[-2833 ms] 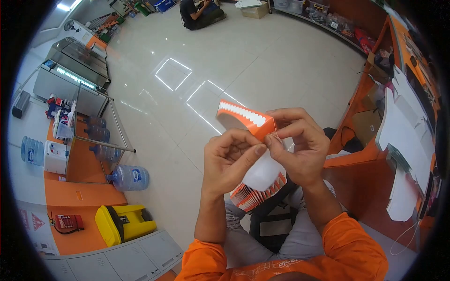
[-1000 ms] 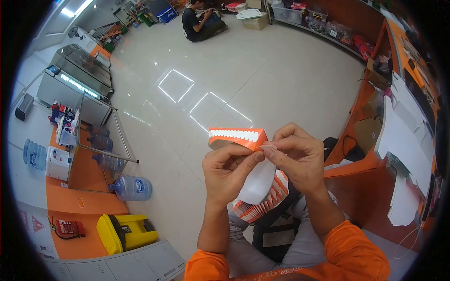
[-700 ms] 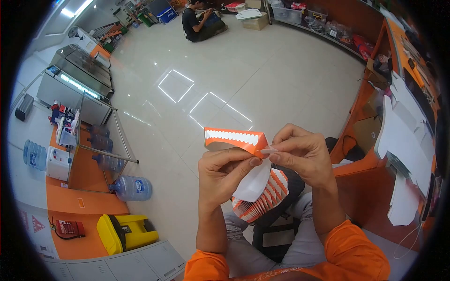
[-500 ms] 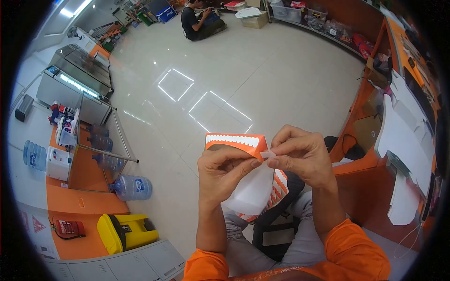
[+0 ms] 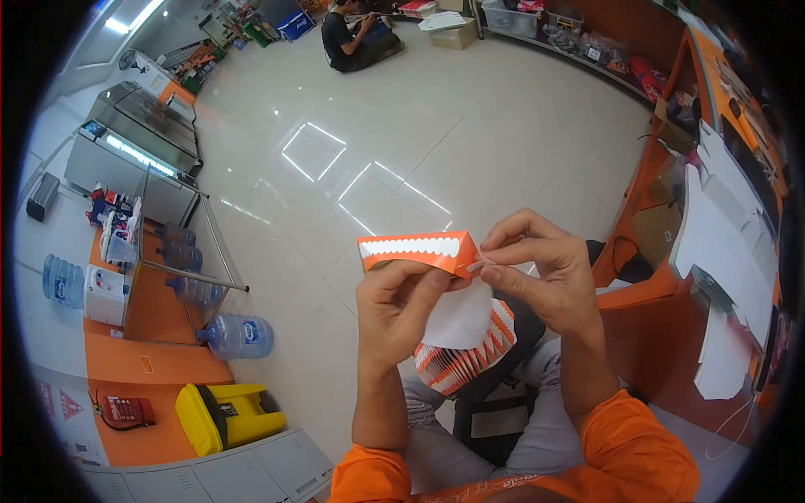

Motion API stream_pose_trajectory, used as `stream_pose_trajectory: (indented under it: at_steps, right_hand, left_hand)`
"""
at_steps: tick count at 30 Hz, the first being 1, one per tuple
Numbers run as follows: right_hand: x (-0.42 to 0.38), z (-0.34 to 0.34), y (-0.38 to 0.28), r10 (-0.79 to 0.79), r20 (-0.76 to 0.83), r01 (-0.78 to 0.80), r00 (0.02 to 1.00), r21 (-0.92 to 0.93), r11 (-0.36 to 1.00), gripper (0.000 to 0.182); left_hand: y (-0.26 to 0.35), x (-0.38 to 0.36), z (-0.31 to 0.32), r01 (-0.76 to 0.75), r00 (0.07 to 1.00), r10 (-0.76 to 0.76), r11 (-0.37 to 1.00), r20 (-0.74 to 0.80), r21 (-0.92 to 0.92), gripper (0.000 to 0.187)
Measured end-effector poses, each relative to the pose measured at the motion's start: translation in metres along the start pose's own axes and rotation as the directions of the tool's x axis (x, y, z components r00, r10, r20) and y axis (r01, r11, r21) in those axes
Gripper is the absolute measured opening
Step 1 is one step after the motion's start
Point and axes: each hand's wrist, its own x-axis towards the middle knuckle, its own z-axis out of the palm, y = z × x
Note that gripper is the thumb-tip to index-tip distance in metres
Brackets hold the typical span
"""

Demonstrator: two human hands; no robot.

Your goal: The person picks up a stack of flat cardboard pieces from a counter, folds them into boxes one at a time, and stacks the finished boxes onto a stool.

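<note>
My left hand (image 5: 396,306) grips an orange folded paper piece (image 5: 415,246) with a white scalloped band, thumb on its lower edge. At the piece's right end, my right hand (image 5: 541,267) pinches a small whitish strip (image 5: 480,263) between thumb and index finger. Below the hands lies a white sheet (image 5: 457,323), partly covering a stack of orange-and-white folded pieces (image 5: 465,362) above my lap. The underside of the held piece is hidden.
A person (image 5: 356,38) sits on the floor at the top. White sheets (image 5: 725,251) lie on the orange desk at the right. A water bottle (image 5: 239,335), a yellow bin (image 5: 226,417) and a metal frame (image 5: 222,243) stand at the left.
The orange piece has shifted slightly up and left, with its scalloped band turned more towards me. My right hand has risen slightly, and more of the stack below shows.
</note>
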Motion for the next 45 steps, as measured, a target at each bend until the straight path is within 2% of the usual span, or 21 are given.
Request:
stream_pose_trajectory:
  at_steps: [3,6,8,10,14,16,17,20,22,26,28,30,32,34,37,40,44,45]
  right_hand:
    - [-0.001,-0.001,0.000,-0.017,0.048,0.020,0.999,-0.063,0.998,0.018]
    - [-0.002,0.001,0.002,-0.053,0.031,0.055,0.998,-0.053,0.997,0.017]
    - [-0.001,0.001,0.002,-0.117,0.000,0.116,0.993,-0.115,0.987,0.014]
    - [-0.003,0.003,-0.002,-0.139,-0.018,0.135,0.990,-0.153,0.979,0.013]
    - [-0.005,0.008,-0.004,-0.198,-0.056,0.181,0.979,-0.228,0.957,0.012]
    - [-0.005,0.009,-0.004,-0.213,-0.062,0.191,0.975,-0.250,0.949,0.011]
    - [-0.005,0.009,-0.004,-0.229,-0.065,0.203,0.971,-0.271,0.941,0.011]
    - [-0.006,0.010,-0.003,-0.237,-0.095,0.202,0.967,-0.282,0.938,0.010]
    - [-0.008,0.012,0.000,-0.240,-0.117,0.201,0.964,-0.273,0.941,0.010]
    - [-0.007,0.012,0.000,-0.255,-0.114,0.221,0.960,-0.251,0.942,0.010]
    - [-0.008,0.012,0.002,-0.267,-0.128,0.226,0.955,-0.268,0.937,0.010]
    - [-0.008,0.012,0.003,-0.277,-0.136,0.230,0.951,-0.286,0.930,0.009]
    - [-0.008,0.011,0.002,-0.214,-0.137,0.183,0.967,-0.209,0.961,0.008]
    - [-0.008,0.009,0.002,-0.211,-0.125,0.184,0.969,-0.197,0.963,0.008]
    - [-0.008,0.009,0.000,-0.202,-0.105,0.184,0.974,-0.160,0.970,0.006]
    - [-0.008,0.007,0.000,-0.162,-0.077,0.155,0.984,-0.092,0.984,0.007]
    - [-0.005,0.001,-0.002,-0.092,-0.029,0.092,0.995,-0.016,0.996,0.012]
    - [-0.005,-0.002,-0.002,-0.092,-0.028,0.092,0.995,-0.015,0.996,0.012]
  left_hand:
    - [-0.005,-0.003,-0.004,-0.066,0.998,0.065,0.993,0.012,0.102,0.014]
    - [-0.004,-0.004,-0.001,-0.102,0.995,0.103,0.981,0.004,0.165,0.015]
    - [-0.001,-0.003,0.000,-0.098,0.995,0.101,0.979,-0.009,0.176,0.016]
    - [-0.001,-0.002,0.000,-0.184,0.983,0.178,0.948,0.046,0.259,0.016]
    - [0.000,-0.003,0.003,-0.180,0.983,0.171,0.957,0.061,0.226,0.016]
    - [0.001,-0.002,0.006,-0.079,0.997,0.078,0.997,0.010,0.004,0.016]
    - [0.001,-0.002,0.005,-0.078,0.997,0.078,0.997,0.013,0.004,0.016]
    - [-0.003,-0.003,0.003,-0.048,0.999,0.049,0.995,-0.002,0.083,0.013]
    - [-0.008,-0.001,0.003,-0.221,0.975,0.217,0.899,0.054,0.378,0.011]
    - [-0.006,0.004,0.011,-0.326,0.942,0.330,0.864,0.057,0.383,0.011]
    - [0.002,0.002,0.011,-0.338,0.939,0.317,0.789,0.132,0.513,0.013]
    - [0.003,0.001,0.011,-0.316,0.948,0.291,0.805,0.130,0.502,0.014]
    - [0.004,0.000,0.011,-0.293,0.956,0.265,0.821,0.129,0.490,0.015]
    - [0.003,0.001,0.009,-0.215,0.975,0.189,0.940,0.119,0.266,0.014]
    - [0.002,0.000,0.007,-0.129,0.987,0.107,0.973,0.117,0.194,0.012]
    - [-0.004,0.002,0.004,-0.161,0.982,0.148,0.980,0.117,0.115,0.012]
    - [-0.011,0.001,0.001,-0.164,0.981,0.150,0.981,0.122,0.108,0.013]
    - [-0.011,0.000,0.003,-0.111,0.990,0.105,0.992,0.092,0.062,0.013]
